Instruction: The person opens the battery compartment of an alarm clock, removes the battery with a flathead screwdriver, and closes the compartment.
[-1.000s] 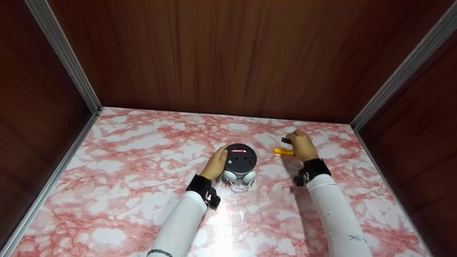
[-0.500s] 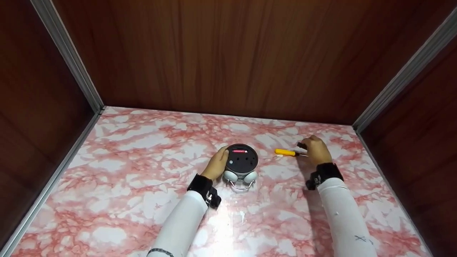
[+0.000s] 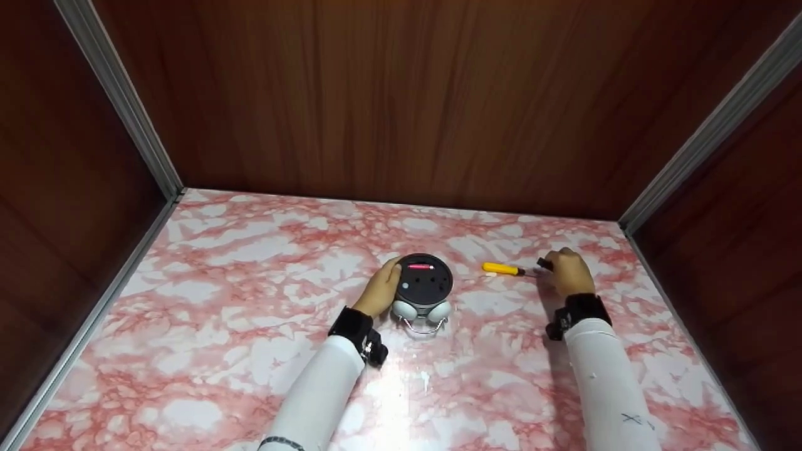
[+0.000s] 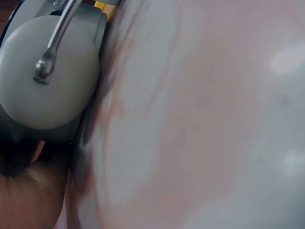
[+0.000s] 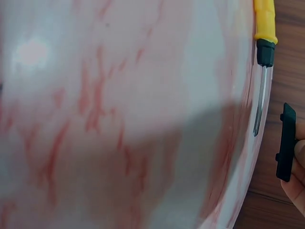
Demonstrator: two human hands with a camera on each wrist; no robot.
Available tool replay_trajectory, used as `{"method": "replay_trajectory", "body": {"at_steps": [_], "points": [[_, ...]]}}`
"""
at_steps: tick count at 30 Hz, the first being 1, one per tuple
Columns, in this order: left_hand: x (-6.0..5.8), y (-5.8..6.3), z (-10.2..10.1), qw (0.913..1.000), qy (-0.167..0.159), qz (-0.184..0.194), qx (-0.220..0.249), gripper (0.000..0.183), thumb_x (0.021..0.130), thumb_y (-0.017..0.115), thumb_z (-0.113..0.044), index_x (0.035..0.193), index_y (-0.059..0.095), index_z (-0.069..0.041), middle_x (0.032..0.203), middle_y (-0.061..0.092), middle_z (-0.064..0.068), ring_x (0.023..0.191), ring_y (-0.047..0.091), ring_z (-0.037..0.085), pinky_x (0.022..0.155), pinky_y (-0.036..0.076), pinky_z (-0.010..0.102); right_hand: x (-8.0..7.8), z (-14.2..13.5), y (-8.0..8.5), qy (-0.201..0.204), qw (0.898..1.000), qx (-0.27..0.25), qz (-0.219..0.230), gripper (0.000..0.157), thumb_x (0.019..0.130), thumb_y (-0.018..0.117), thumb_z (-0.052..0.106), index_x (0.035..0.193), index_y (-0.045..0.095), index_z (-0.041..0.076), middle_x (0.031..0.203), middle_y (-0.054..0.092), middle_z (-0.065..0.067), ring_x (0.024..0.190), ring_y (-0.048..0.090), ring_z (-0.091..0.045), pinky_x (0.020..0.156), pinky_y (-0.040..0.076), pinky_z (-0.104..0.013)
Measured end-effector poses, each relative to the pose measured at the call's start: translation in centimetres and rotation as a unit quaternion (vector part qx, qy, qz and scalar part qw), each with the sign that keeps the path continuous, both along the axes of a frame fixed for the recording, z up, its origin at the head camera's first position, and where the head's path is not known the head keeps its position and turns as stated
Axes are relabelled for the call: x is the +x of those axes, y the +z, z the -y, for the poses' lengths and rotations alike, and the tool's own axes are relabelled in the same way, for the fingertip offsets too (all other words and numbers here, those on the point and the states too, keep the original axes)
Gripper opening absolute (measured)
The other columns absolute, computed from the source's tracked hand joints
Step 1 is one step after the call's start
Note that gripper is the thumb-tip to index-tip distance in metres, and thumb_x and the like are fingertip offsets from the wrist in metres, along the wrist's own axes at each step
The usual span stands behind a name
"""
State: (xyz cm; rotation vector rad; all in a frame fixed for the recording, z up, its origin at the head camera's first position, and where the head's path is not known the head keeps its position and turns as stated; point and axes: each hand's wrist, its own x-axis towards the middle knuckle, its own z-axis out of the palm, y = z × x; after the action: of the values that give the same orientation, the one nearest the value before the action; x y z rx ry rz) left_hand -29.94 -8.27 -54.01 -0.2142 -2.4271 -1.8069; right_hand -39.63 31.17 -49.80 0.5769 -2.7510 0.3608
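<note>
A twin-bell alarm clock (image 3: 431, 293) lies with its black back facing up, its two white bells (image 4: 47, 76) and wire handle pointing toward the person. In its uncovered battery slot sits a pink battery (image 3: 420, 267). My left hand (image 3: 378, 291) grips the clock's left side, thumb at the rim and the other fingers hidden beneath. To the right, my right hand (image 3: 571, 273) pinches a small black battery cover (image 5: 287, 143) with little tabs along one edge. That cover is raised over the table near the tip of a yellow-handled screwdriver (image 3: 501, 269).
The table (image 3: 250, 263) has a red-and-white marbled top. Dark wood-grain panels (image 3: 401, 100) close it in at the back and both sides, with grey metal strips at the corners. A small pale bit (image 3: 490, 274) lies beside the screwdriver's handle.
My right hand has moved right and slightly toward the person with the battery cover, leaving the screwdriver fully visible. My left hand and the clock have stayed in place.
</note>
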Motion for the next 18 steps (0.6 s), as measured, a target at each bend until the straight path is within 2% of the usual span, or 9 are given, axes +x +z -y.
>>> {"method": "replay_trajectory", "body": {"at_steps": [6, 13, 18], "points": [[0.0, 0.2, -0.1, 1.0000, -0.002, 0.002, 0.004, 0.041, 0.111, 0.037, -0.014, 0.145, 0.048, 0.005, 0.142, 0.055, 0.025, 0.137, 0.046, 0.037, 0.118, 0.033, 0.048, 0.0, -0.1, -0.4, -0.004, 1.000, 0.012, 0.008, 0.017, 0.083, 0.082, 0.003, 0.086, 0.068, -0.006, 0.084, 0.060, -0.025, 0.081, 0.063, -0.045, 0.074, 0.054, -0.058], [-0.1, -0.1, -0.1, 1.0000, 0.000, 0.003, 0.002, 0.040, 0.111, 0.036, -0.014, 0.145, 0.048, 0.004, 0.142, 0.055, 0.024, 0.137, 0.046, 0.037, 0.119, 0.032, 0.048, 0.1, -0.1, -1.2, -0.017, 0.999, 0.027, 0.015, 0.004, 0.087, 0.069, -0.006, 0.084, 0.067, -0.006, 0.082, 0.058, -0.025, 0.081, 0.063, -0.046, 0.072, 0.054, -0.059], [0.0, -0.2, 0.0, 1.0000, 0.001, -0.004, -0.003, 0.040, 0.111, 0.036, -0.014, 0.144, 0.048, 0.005, 0.142, 0.055, 0.025, 0.137, 0.047, 0.038, 0.118, 0.033, 0.048, 0.1, -0.6, -1.5, -0.022, 0.999, 0.021, 0.025, 0.005, 0.087, 0.070, -0.006, 0.083, 0.067, -0.004, 0.081, 0.057, -0.024, 0.079, 0.062, -0.047, 0.071, 0.053, -0.060]]}}
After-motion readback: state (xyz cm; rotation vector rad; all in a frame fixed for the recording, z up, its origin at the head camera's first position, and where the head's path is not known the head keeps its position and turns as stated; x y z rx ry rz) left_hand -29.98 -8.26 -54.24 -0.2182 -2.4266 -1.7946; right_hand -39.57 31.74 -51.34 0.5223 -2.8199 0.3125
